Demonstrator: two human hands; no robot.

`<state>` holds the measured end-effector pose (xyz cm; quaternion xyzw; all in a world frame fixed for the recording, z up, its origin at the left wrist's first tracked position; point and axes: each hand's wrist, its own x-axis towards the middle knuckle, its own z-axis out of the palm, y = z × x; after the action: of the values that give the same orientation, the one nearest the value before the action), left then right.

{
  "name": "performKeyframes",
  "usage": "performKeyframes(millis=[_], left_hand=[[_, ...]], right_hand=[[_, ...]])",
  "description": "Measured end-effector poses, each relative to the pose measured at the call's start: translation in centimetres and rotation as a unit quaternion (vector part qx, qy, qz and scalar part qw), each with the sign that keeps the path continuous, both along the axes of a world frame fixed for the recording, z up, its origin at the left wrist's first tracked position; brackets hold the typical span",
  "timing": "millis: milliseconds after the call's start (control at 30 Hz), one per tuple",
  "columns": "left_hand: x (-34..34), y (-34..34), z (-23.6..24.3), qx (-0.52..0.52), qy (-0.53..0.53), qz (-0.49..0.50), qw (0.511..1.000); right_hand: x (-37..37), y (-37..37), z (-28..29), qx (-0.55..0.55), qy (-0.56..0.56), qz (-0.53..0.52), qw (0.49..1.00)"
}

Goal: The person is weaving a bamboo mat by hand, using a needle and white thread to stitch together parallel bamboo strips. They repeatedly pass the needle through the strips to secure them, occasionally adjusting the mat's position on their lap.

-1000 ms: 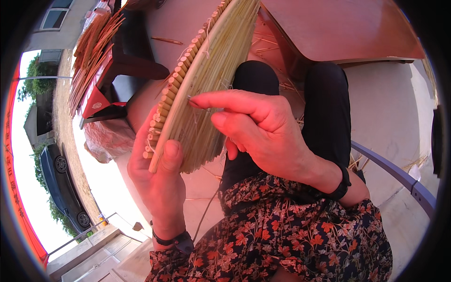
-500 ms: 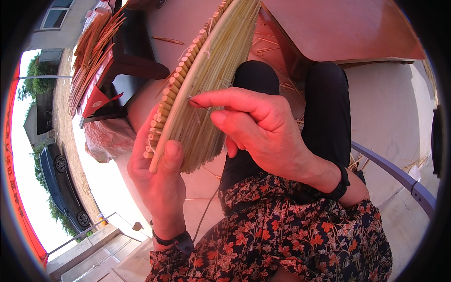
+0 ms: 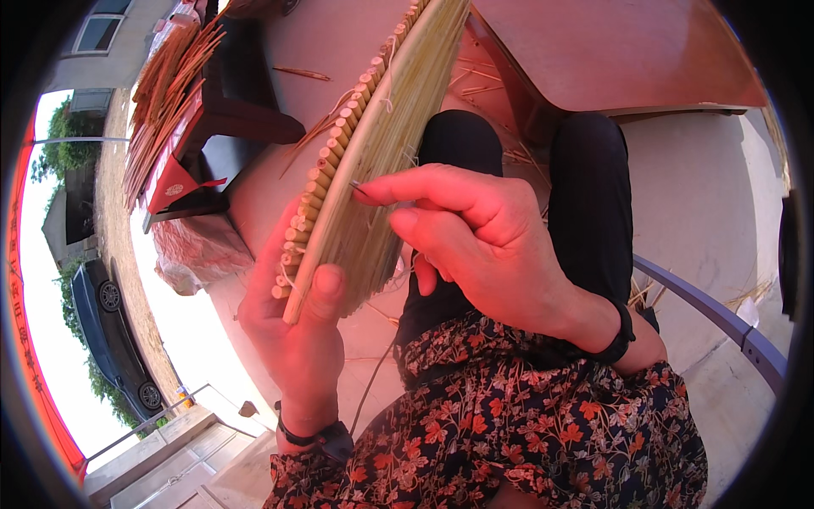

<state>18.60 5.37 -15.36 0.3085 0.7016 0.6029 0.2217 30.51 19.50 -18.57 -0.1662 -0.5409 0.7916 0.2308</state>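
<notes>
here, the stalk panel [image 3: 392,127] (gripped low) slants from the left hand [image 3: 301,343].

Shows straw yellow on the stalks [image 3: 415,102], pinkish red on the left hand [image 3: 301,339] and right hand [image 3: 487,242], black on the trousers [image 3: 589,182]; scatters orange-red leaf print over black on the garment [image 3: 509,407].

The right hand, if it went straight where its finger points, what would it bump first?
Probably the pale edging strip beside the cut stalk ends, just ahead of the right hand; they may be touching, as depth is unclear.
</notes>
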Motion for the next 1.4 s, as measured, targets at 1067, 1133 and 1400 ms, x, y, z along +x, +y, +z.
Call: performKeyframes(millis=[1067, 1133, 1400], left_hand=[[8.4, 2.4, -2.5, 0.013, 0.287, -0.121, 0.950], [8.8, 2.8, -1.9, 0.039, 0.368, -0.160, 0.915], [12.9, 8.8, -1.8, 0.142, 0.475, -0.381, 0.781]], right_hand=[[8.6, 2.0, 1.2, -0.137, -0.034, 0.009, 0.990], [10.3, 1.4, 1.0, -0.090, -0.008, -0.032, 0.995], [21.8, 0.2, -3.2, -0.178, 0.095, -0.181, 0.963]])
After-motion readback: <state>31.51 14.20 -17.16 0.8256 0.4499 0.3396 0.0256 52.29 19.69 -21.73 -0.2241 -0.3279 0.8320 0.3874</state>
